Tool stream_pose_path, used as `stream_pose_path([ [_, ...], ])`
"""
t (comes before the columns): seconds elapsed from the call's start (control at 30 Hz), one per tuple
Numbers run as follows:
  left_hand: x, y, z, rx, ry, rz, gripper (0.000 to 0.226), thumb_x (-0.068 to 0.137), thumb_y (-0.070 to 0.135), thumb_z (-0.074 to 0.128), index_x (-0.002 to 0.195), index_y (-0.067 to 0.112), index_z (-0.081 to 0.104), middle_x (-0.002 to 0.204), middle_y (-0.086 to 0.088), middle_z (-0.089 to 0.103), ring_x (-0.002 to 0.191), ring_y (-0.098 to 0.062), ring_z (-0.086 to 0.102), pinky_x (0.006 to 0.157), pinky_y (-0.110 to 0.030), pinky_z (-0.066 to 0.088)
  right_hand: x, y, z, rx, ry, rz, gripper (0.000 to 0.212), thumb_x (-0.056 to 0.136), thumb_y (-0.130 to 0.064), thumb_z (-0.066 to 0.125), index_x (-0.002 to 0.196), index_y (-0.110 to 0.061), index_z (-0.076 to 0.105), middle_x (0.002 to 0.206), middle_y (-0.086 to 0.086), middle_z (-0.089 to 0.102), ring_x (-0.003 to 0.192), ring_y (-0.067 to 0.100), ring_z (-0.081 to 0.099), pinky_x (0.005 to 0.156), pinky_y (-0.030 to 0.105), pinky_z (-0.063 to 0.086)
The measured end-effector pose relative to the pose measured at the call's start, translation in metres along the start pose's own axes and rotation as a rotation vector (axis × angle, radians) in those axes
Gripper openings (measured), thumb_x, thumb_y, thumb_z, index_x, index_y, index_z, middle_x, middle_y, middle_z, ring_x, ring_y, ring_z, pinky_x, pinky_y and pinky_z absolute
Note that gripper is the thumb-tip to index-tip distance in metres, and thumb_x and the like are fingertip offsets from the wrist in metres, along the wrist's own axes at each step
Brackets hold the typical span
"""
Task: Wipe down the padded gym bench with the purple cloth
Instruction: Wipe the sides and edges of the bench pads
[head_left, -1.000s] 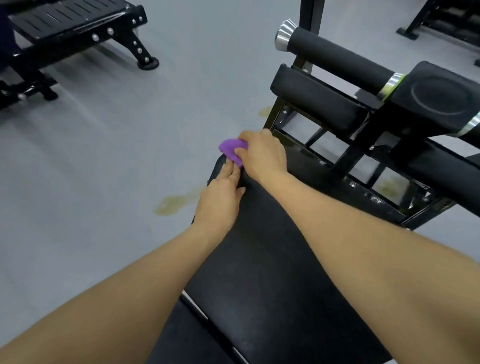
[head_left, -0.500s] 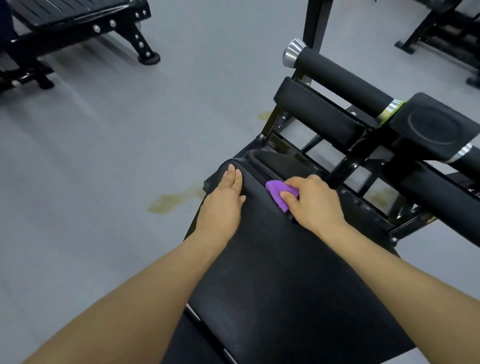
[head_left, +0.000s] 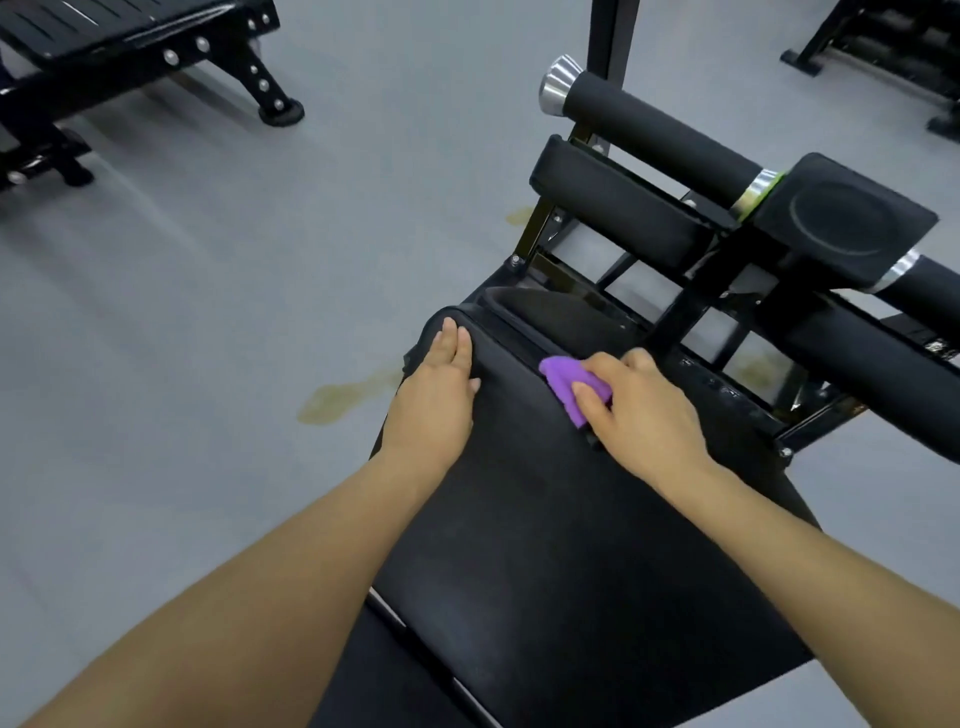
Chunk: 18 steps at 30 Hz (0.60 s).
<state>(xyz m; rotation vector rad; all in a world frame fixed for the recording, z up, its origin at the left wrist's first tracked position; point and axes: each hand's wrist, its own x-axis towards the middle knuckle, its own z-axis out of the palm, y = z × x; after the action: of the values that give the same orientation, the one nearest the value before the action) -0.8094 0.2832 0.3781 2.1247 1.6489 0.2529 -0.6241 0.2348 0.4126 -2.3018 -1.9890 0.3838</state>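
The bench pad (head_left: 545, 545) is black, smooth and slightly glossy, with a faint sheen and light scuffing across its middle. It runs from the bottom of the frame up to a rounded far end, where a raised seam follows the edge. No tears are visible. A thin pale strip shows at the gap along its near left side.

The purple cloth (head_left: 566, 383) lies bunched on the pad's far right edge, beside the seam. It is a bright violet, crumpled into a small wad, with soft folds on its upper face. Part of it is hidden under the fingers.

The right hand (head_left: 641, 410) holds the cloth, with the thumb on top and the fingers curled over its far side, pressing it against the pad. The left hand (head_left: 434, 392) lies flat on the far left corner of the pad, fingers straight and together, palm down, holding nothing. The two hands are apart, with bare pad between them.

Beyond the pad stands the black metal frame (head_left: 691, 306) of the machine. It carries a rectangular cushion (head_left: 618, 200) and a foam roller (head_left: 654, 137) with a chrome end cap. A second bench (head_left: 130, 47) stands at upper left. The grey floor (head_left: 208, 312) carries yellowish stains (head_left: 345, 397) to the left of the pad.
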Motion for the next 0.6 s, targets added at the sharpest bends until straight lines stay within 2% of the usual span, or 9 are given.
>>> stream_pose_path([
  [0.07,0.0,0.002,-0.001,0.005,-0.001,-0.001,0.057,0.1,0.018,0.038,0.151,0.012,0.012,0.159,0.0,-0.001,0.143,-0.021,0.022,0.109,-0.034,0.035,-0.006,0.006,-0.004,-0.072,-0.015,0.023,0.027,0.097,-0.038,0.04,0.113,-0.02,0.052,0.1,0.002,0.044,0.062,0.015,0.05,0.056,0.027,0.041],
  [0.17,-0.001,0.003,0.0,0.025,-0.001,-0.003,0.056,0.1,0.018,0.036,0.15,0.011,0.012,0.159,-0.001,-0.002,0.141,-0.023,0.027,0.104,-0.034,0.039,0.018,-0.017,0.002,-0.139,0.023,0.028,0.025,0.097,-0.034,0.037,0.107,-0.017,0.052,0.106,0.008,0.049,0.068,0.022,0.055,0.059,0.034,0.047],
  [0.23,-0.001,0.004,0.0,0.025,0.005,0.008,0.056,0.1,0.018,0.037,0.15,0.011,0.013,0.159,-0.001,-0.001,0.14,-0.024,0.029,0.102,-0.034,0.039,0.043,-0.037,0.011,-0.117,0.057,0.004,0.026,0.098,-0.033,0.037,0.113,-0.017,0.05,0.112,0.011,0.049,0.079,0.024,0.058,0.064,0.035,0.049],
  [0.33,-0.001,0.004,-0.003,0.048,-0.003,0.008,0.057,0.1,0.019,0.037,0.15,0.012,0.013,0.159,-0.001,0.0,0.138,-0.024,0.033,0.097,-0.032,0.04,0.074,-0.065,0.016,-0.057,0.052,-0.002,0.031,0.098,-0.033,0.035,0.124,-0.021,0.047,0.121,0.012,0.047,0.091,0.027,0.058,0.064,0.034,0.043],
  [0.43,-0.002,0.007,-0.007,0.081,-0.012,0.01,0.057,0.1,0.019,0.038,0.15,0.011,0.014,0.159,-0.001,0.002,0.137,-0.025,0.034,0.097,-0.031,0.038,0.066,-0.056,0.014,0.002,0.032,-0.034,0.029,0.098,-0.035,0.035,0.123,-0.024,0.046,0.118,0.01,0.048,0.085,0.026,0.057,0.066,0.036,0.046],
  [0.6,-0.006,0.025,-0.012,0.136,-0.07,-0.084,0.062,0.099,0.025,0.041,0.15,0.008,0.011,0.159,-0.006,0.002,0.141,-0.026,0.025,0.111,-0.034,0.029,-0.014,0.015,-0.005,-0.042,-0.047,0.004,0.023,0.097,-0.039,0.035,0.113,-0.024,0.044,0.102,0.003,0.044,0.069,0.025,0.053,0.059,0.033,0.042],
])
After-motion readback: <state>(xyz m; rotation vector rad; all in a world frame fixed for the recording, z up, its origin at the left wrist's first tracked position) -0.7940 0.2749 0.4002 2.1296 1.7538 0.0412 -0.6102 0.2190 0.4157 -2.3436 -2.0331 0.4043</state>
